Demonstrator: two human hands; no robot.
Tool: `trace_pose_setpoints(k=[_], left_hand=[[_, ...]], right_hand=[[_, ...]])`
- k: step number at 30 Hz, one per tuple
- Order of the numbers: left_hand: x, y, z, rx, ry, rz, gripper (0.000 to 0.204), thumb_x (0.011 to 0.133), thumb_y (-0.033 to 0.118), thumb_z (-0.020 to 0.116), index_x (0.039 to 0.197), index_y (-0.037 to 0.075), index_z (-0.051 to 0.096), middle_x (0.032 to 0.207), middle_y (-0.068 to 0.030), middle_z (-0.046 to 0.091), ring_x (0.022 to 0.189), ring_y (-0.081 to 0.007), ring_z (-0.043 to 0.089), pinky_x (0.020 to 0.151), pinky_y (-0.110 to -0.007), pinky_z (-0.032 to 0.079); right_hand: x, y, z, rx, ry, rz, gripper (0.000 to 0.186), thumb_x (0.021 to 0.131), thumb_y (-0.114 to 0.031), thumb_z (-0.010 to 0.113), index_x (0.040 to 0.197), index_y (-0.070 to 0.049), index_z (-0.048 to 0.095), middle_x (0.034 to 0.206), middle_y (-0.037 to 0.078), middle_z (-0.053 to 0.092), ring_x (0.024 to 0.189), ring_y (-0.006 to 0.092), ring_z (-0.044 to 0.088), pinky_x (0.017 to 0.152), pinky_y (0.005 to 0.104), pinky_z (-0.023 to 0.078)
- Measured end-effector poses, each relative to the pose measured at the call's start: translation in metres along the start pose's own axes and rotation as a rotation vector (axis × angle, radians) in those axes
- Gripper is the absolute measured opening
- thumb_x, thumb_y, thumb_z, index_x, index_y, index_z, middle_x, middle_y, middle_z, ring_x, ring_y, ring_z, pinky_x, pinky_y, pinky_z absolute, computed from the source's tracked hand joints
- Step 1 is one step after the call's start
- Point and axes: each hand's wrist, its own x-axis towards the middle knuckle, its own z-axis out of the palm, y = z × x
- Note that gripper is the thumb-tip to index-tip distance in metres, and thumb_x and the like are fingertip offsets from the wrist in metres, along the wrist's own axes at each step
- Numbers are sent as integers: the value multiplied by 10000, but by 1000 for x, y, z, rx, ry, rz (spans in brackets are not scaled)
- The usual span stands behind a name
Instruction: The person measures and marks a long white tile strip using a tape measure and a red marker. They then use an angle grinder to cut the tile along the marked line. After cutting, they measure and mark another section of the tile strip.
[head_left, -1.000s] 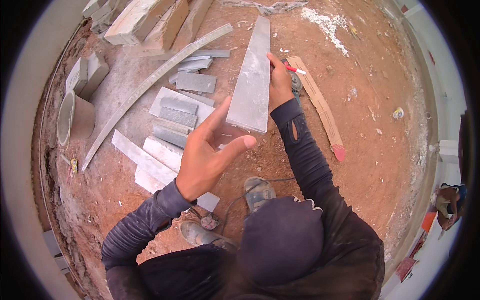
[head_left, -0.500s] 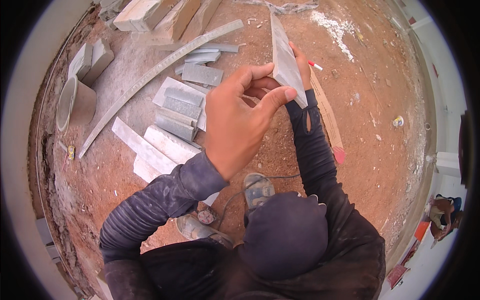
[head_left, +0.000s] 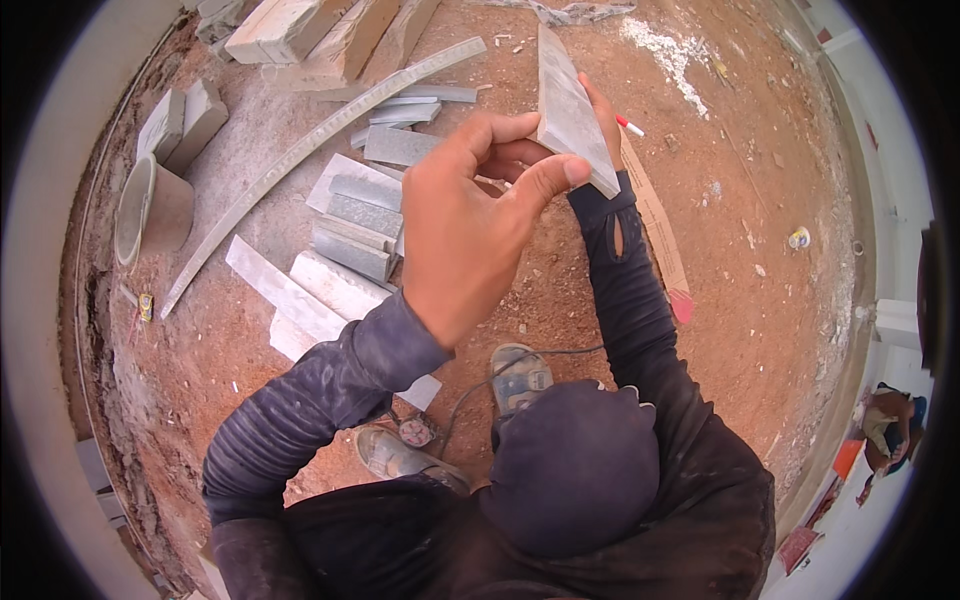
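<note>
A narrow grey tile piece [head_left: 572, 112] with a slanted end is held up in front of me, tilted so its pale face shows. My left hand [head_left: 465, 225] pinches its near end between thumb and fingers. Behind the tile, my right hand [head_left: 601, 112] grips the far side, most of its fingers hidden. Below and left of my left hand lie several cut grey tile strips [head_left: 362, 212], some stacked. Longer whitish strips [head_left: 285, 290] rest beside them on the dirt.
A long straightedge [head_left: 300, 150] crosses the ground at left, near a bucket [head_left: 160, 210] and stone blocks [head_left: 310, 30]. A power tool [head_left: 415, 430] with a cable lies by my feet. On the right are a cardboard strip [head_left: 655, 225], a marker [head_left: 630, 126] and another person [head_left: 888, 425].
The tile has turned slightly, so more of its face shows. My left hand has shifted a little up and to the left with it.
</note>
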Motion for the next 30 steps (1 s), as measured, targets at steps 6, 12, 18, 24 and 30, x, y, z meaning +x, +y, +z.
trace_pose_setpoints(k=[6, 12, 18, 24, 30], left_hand=[[4, -6, -5, 95, 5, -5, 327, 822, 205, 827, 982, -35, 674, 777, -75, 708, 709, -114, 648, 633, -260, 498], [3, -11, -9, 121, 6, -47, 349, 808, 229, 840, 954, -34, 662, 768, -79, 701, 694, -113, 638, 610, -264, 490], [7, -14, -7, 94, -13, -43, 367, 805, 245, 844, 948, -37, 659, 752, -77, 690, 693, -112, 636, 605, -260, 492], [9, -11, -6, 87, -2, -46, 368, 807, 247, 844, 953, -35, 658, 751, -73, 688, 699, -112, 638, 609, -259, 495], [9, -11, -6, 92, -7, -51, 369, 806, 252, 844, 952, -33, 659, 750, -71, 689, 696, -111, 638, 613, -258, 495]], right_hand=[[5, 6, -3, -2, 43, -154, 476, 1054, -374, 400, 1264, 22, 558, 1175, 163, 646, 1031, 273, 659, 879, 403, 552], [-2, 9, 17, 22, 118, -148, 436, 1066, -313, 395, 1234, 46, 577, 1179, 177, 650, 1043, 277, 664, 903, 408, 554], [7, 11, 7, -35, 127, -200, 471, 1070, -345, 386, 1244, 50, 575, 1182, 182, 650, 1056, 284, 664, 911, 401, 551], [-1, 7, 14, -30, 118, -178, 489, 1073, -356, 369, 1271, 51, 554, 1211, 192, 636, 1064, 290, 660, 915, 402, 548], [0, 7, 14, -24, 139, -175, 492, 1075, -359, 358, 1268, 48, 555, 1208, 195, 636, 1062, 293, 661, 910, 407, 550]])
